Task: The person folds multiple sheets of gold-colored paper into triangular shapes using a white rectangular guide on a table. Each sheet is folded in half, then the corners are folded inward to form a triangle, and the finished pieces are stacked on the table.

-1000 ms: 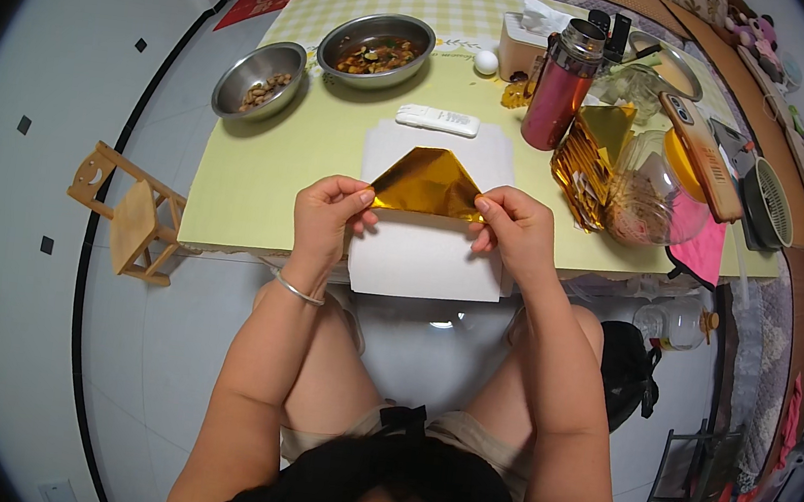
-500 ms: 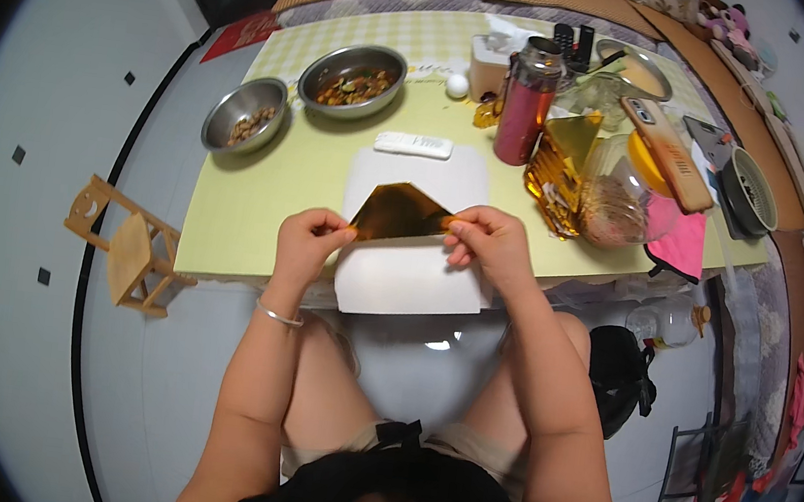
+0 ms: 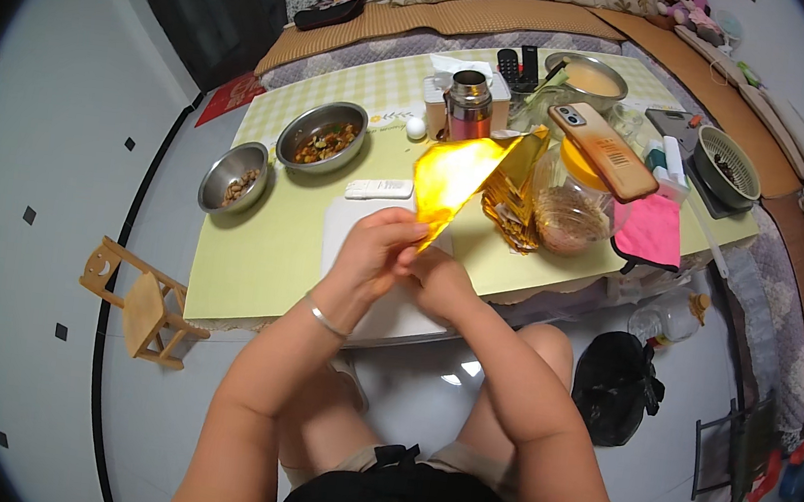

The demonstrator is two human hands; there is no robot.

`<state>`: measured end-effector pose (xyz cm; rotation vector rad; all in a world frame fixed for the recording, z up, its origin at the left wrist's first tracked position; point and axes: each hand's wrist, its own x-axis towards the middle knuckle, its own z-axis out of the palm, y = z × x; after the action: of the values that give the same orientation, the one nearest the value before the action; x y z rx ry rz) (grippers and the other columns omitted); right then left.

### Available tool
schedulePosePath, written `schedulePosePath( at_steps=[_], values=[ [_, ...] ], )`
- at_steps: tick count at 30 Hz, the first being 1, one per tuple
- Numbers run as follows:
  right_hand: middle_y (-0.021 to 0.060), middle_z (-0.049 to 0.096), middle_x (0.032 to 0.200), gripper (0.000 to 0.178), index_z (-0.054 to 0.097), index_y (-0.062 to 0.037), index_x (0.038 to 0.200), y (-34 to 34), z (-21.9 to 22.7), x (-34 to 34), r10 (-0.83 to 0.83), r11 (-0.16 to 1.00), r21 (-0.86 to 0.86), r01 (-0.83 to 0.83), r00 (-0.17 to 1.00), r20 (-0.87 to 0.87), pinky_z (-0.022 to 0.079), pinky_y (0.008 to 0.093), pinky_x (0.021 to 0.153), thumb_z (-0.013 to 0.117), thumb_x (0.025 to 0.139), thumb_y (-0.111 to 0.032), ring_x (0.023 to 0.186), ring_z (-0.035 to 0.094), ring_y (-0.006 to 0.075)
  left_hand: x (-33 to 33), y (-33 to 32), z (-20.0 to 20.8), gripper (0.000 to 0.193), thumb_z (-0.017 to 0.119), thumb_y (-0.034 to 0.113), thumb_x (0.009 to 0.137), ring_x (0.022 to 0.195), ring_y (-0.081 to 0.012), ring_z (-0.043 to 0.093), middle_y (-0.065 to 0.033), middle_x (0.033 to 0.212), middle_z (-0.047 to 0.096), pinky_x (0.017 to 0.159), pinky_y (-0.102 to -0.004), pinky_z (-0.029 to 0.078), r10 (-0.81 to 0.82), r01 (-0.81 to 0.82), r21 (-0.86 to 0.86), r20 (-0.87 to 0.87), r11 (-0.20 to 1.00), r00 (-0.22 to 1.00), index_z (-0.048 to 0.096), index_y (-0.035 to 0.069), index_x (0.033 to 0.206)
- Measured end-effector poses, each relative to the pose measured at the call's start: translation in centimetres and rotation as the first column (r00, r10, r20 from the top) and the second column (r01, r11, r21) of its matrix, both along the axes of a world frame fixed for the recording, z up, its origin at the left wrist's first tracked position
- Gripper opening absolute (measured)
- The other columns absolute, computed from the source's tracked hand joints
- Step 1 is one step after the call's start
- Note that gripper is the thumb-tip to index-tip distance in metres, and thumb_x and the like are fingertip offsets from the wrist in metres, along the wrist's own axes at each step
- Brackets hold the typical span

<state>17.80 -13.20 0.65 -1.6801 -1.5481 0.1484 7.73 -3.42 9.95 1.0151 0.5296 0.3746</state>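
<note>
A shiny gold foil sheet, folded to a slanted shape with a narrow lower end, is raised over the near side of the table. My left hand pinches it near that lower end, a silver bangle on the wrist. Close against it, my right hand is curled at the foil's bottom tip, its fingertips partly hidden. Below both hands lies a white board, with a white oblong object at its far edge. More folded gold foil stands to the right, beside a clear jar with a yellow lid.
Two steel bowls of food, one larger and one smaller, are at the left. A phone rests on the jar. Behind the foil stands a steel flask; a white egg-shaped thing is nearby. A small wooden chair stands left.
The foil has gone from held level between spread hands to upright and tilted rightward, catching bright light. My hands have come together, the left moving right, the right moving inward. The view has shifted.
</note>
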Motion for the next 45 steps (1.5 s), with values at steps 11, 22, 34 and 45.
schedulePosePath(
  at_steps=[11, 22, 34, 45],
  values=[
    [0.0227, 0.071, 0.111, 0.027, 0.069, -0.0021, 0.107, 2.1, -5.0, 1.4, -0.014, 0.992, -0.129, 0.008, 0.999, -0.046, 0.055, 0.0478, 0.088, 0.059, 0.091, -0.022, 0.1, 0.069, 0.0399, 14.8, -1.6, -1.8, 0.009, 0.07, 0.005, 0.093, 0.053, -0.0116, 0.058, -0.0047, 0.069, 0.063, 0.048, -0.0229, 0.051, 0.087, -0.105, -0.182, -0.107, 0.978, 0.99, 0.066, 0.0, 0.088],
    [0.0189, 0.071, 0.111, 0.024, 0.071, -0.0047, 0.106, 0.6, -3.3, 1.4, 0.023, 0.996, -0.087, -0.026, 0.999, -0.027, 0.053, 0.0471, 0.093, 0.061, 0.09, -0.019, 0.103, 0.066, 0.0381, 12.6, -0.9, -1.8, 0.034, 0.077, 0.032, 0.093, 0.052, -0.0096, 0.051, -0.0002, 0.068, 0.056, 0.043, -0.0255, 0.036, 0.121, -0.076, 0.338, -0.114, 0.938, 0.986, 0.056, 0.01, 0.079],
    [0.0128, 0.064, 0.132, 0.038, 0.067, -0.0058, 0.117, -1.0, 0.5, 1.3, 0.198, 0.977, -0.104, -0.188, 0.976, 0.094, 0.045, 0.0449, 0.105, 0.075, 0.084, -0.022, 0.124, 0.055, 0.0359, -9.1, 4.7, -7.3, 0.031, 0.084, 0.024, 0.08, 0.096, -0.0266, 0.067, -0.0113, 0.106, 0.071, 0.085, -0.0378, 0.054, 0.167, 0.166, 0.986, -0.164, 0.004, 0.972, 0.072, 0.004, 0.1],
    [0.0198, 0.048, 0.151, 0.069, 0.05, -0.0014, 0.14, -3.1, 1.7, -0.1, 0.261, 0.942, -0.299, -0.151, 0.891, 0.372, 0.032, 0.0538, 0.12, 0.077, 0.08, -0.019, 0.144, 0.04, 0.0409, -12.7, 3.9, -7.8, 0.084, 0.085, 0.034, 0.069, 0.134, -0.0387, 0.05, -0.0187, 0.145, 0.054, 0.114, -0.0476, 0.04, 0.043, 0.272, 0.945, -0.269, -0.18, 0.962, 0.053, -0.001, 0.139]
  ],
)
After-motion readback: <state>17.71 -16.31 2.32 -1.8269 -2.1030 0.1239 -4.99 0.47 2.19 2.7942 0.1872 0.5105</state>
